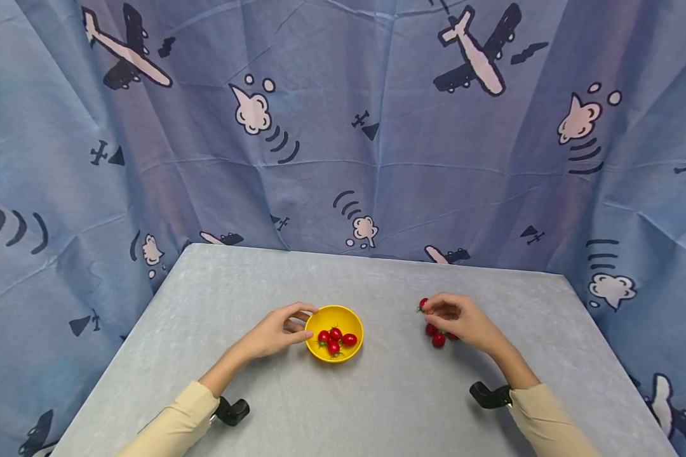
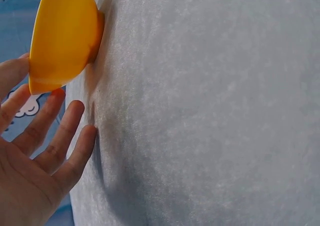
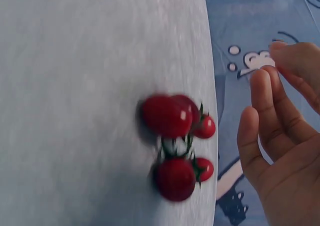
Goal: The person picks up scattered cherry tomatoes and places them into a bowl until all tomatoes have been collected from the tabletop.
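A yellow bowl (image 1: 334, 310) stands on the table with several cherry tomatoes (image 1: 334, 348) in it, some with green stems. My left hand (image 1: 277, 330) is at the bowl's left side, its thumb and fingertips touching the rim. In the left wrist view its fingers (image 2: 65, 136) are spread and nearly straight against the bowl's side (image 2: 65, 36). To the right, my right hand (image 1: 457, 320) hovers over a small group of cherry tomatoes (image 1: 438, 341), partly covering them. Thumb and forefinger are apart with nothing between them. Another tomato (image 1: 423, 304) lies by the fingertips.
A grey-white table (image 1: 377, 406) carries everything. Behind it and at both sides hangs a blue curtain (image 1: 320, 127) printed with planes and clouds. Black wrist mounts (image 1: 231, 411) sit under both sleeves, close above the tabletop.
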Demonstrator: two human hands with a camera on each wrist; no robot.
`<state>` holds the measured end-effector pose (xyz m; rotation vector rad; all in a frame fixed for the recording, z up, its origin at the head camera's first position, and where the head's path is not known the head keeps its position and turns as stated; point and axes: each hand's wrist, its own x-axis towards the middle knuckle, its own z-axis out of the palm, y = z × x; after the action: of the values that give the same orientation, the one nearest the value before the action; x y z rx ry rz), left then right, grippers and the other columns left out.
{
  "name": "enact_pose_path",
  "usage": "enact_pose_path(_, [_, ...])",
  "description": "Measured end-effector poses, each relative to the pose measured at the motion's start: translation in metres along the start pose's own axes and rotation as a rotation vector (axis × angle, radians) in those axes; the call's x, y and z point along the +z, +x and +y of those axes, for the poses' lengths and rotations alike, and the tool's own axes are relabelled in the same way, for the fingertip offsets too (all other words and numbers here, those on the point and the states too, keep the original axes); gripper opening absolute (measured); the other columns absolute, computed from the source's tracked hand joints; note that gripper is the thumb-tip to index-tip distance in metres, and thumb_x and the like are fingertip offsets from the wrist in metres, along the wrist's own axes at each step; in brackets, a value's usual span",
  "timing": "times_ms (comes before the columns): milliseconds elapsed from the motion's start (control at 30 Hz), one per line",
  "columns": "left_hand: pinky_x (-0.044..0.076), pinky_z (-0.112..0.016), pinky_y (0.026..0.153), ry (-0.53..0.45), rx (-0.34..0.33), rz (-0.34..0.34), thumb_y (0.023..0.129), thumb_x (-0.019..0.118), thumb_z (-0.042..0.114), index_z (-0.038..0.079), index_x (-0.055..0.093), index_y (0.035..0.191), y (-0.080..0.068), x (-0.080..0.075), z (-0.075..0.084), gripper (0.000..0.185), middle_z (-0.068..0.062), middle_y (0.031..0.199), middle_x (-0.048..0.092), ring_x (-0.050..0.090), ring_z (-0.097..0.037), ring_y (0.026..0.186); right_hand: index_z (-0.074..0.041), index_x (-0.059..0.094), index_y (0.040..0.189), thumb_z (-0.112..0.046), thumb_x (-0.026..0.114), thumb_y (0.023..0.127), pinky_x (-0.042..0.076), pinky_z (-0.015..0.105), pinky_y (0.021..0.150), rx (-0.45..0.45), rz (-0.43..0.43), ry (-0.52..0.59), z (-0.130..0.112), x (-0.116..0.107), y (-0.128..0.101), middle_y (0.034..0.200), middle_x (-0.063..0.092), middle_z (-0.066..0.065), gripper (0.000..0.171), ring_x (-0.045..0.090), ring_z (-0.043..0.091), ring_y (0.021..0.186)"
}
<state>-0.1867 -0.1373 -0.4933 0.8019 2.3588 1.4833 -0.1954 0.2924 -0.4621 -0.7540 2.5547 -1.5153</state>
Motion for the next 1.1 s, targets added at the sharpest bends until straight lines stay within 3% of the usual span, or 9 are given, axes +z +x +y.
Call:
enact_pose_path(333, [0.055, -0.042, 0.090, -0.011, 0.017, 0.004, 0.098, 0.069, 0.005, 0.001, 0.057, 0.137, 0.000, 0.002, 0.003, 0.041, -0.022, 0.132, 0.059, 0.069, -0.033, 0.101, 0.007, 0.068, 0.109, 0.004, 0.074, 0.090, 0.057, 0.025, 0.074, -0.021, 0.045, -0.037, 0.015, -0.019, -0.020, 0.104, 0.067, 0.025, 0.020, 0.068, 0.023, 0.085])
enact_pose_path(500, [0.054, -0.051, 0.089, -0.010, 0.017, 0.010, 0.097, 0.067, -0.003, -0.006, 0.056, 0.134, 0.001, 0.004, 0.004, 0.039, -0.029, 0.129, 0.058, 0.067, -0.042, 0.099, 0.008, 0.068, 0.109, 0.005, 0.073, 0.091, 0.057, 0.026, 0.070, -0.006, 0.046, -0.053, 0.023, -0.024, -0.031, 0.100, 0.068, 0.022, 0.019, 0.068, 0.019, 0.083])
enact_pose_path(767, [0.055, -0.042, 0.090, -0.015, 0.014, 0.005, 0.098, 0.069, 0.006, 0.002, 0.057, 0.137, 0.000, 0.003, 0.005, 0.041, -0.021, 0.132, 0.060, 0.069, -0.031, 0.100, 0.008, 0.067, 0.109, 0.004, 0.073, 0.092, 0.057, 0.024, 0.074, 0.016, 0.053, -0.106, 0.029, -0.030, -0.045, 0.100, 0.068, 0.017, 0.019, 0.068, 0.015, 0.085])
enact_pose_path(1100, [0.055, -0.045, 0.090, -0.029, 0.015, 0.012, 0.098, 0.069, 0.003, 0.000, 0.057, 0.137, 0.000, 0.003, 0.006, 0.041, -0.023, 0.131, 0.060, 0.068, -0.034, 0.101, 0.004, 0.067, 0.113, 0.000, 0.078, 0.089, 0.057, 0.029, 0.074, 0.063, 0.070, -0.157, 0.037, -0.033, -0.054, 0.107, 0.068, 0.015, 0.027, 0.067, 0.022, 0.090])
